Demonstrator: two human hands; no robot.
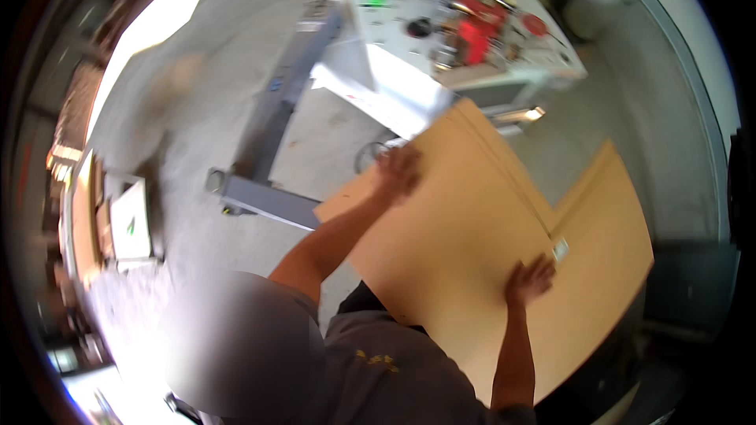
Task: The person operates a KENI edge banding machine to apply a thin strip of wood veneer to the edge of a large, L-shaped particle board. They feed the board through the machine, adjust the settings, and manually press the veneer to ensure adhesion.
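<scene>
A large brown cardboard sheet (465, 220) spreads out in front of me, creased near its far edge and with a notch between two panels. My left hand (398, 173) rests on it near the far left edge, its fingers apart and somewhat blurred. Farther right and nearer to me, my right hand (530, 281) lies flat on the sheet, fingers spread. Just beyond those fingertips a small pale label (560, 249) sits by the crease. Neither hand grips anything. The sheet hides whatever is beneath it.
Beyond the sheet stands a white workbench (394, 31) with red tools (480, 31) and small parts on it. A grey metal frame (272, 110) lies on the concrete floor at left, and a white stand (130, 220) is farther left. A dark box (689, 287) is at right.
</scene>
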